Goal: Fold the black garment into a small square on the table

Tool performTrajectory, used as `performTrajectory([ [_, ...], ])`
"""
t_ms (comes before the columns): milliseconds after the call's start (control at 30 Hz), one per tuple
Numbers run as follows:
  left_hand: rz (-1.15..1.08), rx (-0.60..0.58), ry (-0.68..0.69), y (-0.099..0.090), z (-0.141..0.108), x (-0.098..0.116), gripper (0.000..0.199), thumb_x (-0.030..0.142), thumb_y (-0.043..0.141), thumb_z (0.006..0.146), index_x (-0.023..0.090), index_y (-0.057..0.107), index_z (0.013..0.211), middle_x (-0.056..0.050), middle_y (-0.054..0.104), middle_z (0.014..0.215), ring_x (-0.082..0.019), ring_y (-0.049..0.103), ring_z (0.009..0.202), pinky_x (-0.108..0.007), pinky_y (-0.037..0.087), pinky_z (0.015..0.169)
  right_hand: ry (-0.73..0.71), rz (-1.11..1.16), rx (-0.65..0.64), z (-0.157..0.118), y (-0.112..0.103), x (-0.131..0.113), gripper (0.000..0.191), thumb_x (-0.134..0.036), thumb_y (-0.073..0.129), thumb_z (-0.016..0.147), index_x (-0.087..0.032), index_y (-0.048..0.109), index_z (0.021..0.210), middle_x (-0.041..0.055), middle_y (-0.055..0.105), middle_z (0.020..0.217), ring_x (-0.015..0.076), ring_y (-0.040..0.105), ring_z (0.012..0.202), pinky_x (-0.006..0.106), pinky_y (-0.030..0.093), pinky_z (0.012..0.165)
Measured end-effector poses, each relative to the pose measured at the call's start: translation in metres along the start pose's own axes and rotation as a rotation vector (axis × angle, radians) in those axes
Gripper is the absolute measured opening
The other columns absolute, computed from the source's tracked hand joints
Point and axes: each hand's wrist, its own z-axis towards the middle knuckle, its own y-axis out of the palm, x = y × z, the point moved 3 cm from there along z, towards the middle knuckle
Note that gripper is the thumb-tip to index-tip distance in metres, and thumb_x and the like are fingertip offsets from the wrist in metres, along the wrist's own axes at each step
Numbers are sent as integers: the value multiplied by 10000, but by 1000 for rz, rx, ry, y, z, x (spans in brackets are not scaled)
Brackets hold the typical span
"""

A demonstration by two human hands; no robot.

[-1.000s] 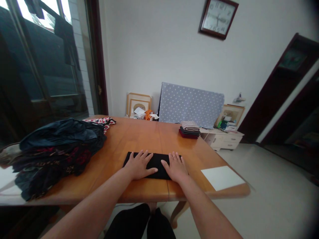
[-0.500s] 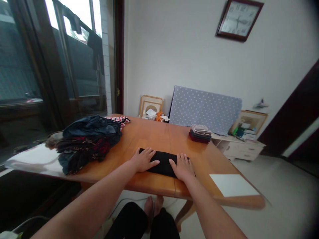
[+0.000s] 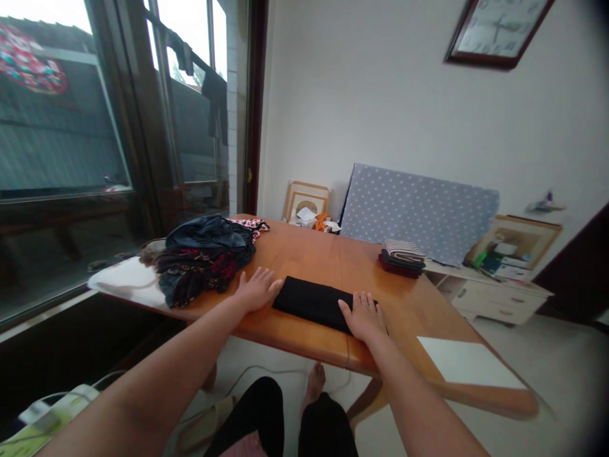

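Note:
A black cloth (image 3: 311, 302), folded into a long flat strip, lies near the front edge of the wooden table (image 3: 309, 254). My right hand (image 3: 365, 315) rests spread on the strip's right end. Just off the strip's left end is my left hand (image 3: 257, 290), its fingers apart and holding nothing. Left of that hand sits a loose heap of dark clothes (image 3: 209, 247), with a red-and-white patterned piece (image 3: 255, 225) behind it. A stack of folded clothes (image 3: 402, 258), striped on top, stands toward the table's far right.
A white sheet (image 3: 469, 362) lies at the table's right front. White material (image 3: 126, 282) is under the clothes heap at the left edge. Beyond the table are a dotted grey cloth (image 3: 419, 206) and a white cabinet (image 3: 504, 298). A power strip (image 3: 52, 419) is at lower left.
My left hand has slid left off the black cloth; my right hand stays on its right end. The view has turned left, showing more of the window.

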Motion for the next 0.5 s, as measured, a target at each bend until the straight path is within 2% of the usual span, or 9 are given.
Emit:
performTrajectory([
  [100, -46, 118, -95, -12, -2, -14, 661, 568, 122, 1014, 206, 437, 1468, -116, 367, 1583, -317, 238, 1494, -649, 195, 1139, -8, -9, 22, 1, 3, 1, 973, -761, 120, 904, -58, 243, 1565, 179, 191, 1632, 323, 80, 1521, 515, 40, 1210],
  [167, -48, 153, -85, -16, -2, -8, 651, 538, 112, 1023, 182, 430, 1466, -123, 381, 1575, -295, 252, 1491, -589, 233, 1151, -15, -13, 38, 2, 5, 1, 979, -761, 123, 904, -46, 252, 1560, 186, 201, 1627, 324, 82, 1521, 508, 30, 1212],
  [267, -51, 178, -5, -12, -1, 22, 626, 524, 142, 1028, 178, 425, 1466, -110, 399, 1567, -256, 259, 1490, -504, 233, 1178, -15, -20, 41, 3, 6, 2, 979, -766, 120, 902, -54, 255, 1561, 184, 207, 1626, 323, 88, 1520, 508, 42, 1212],
  [400, -45, 183, 220, 7, -5, 72, 618, 536, 209, 1018, 184, 403, 1487, -108, 383, 1577, -260, 253, 1492, -501, 195, 1196, -1, -49, 16, 2, 6, 2, 955, -760, 120, 909, -84, 230, 1573, 163, 195, 1634, 316, 81, 1522, 517, 59, 1208],
  [500, -13, 129, 302, 26, -12, 88, 646, 574, 284, 992, 182, 413, 1488, -125, 377, 1578, -281, 281, 1478, -502, 188, 1196, 9, -64, -1, 2, 6, 2, 944, -754, 116, 913, -91, 213, 1578, 155, 176, 1640, 313, 70, 1524, 519, 50, 1208],
])
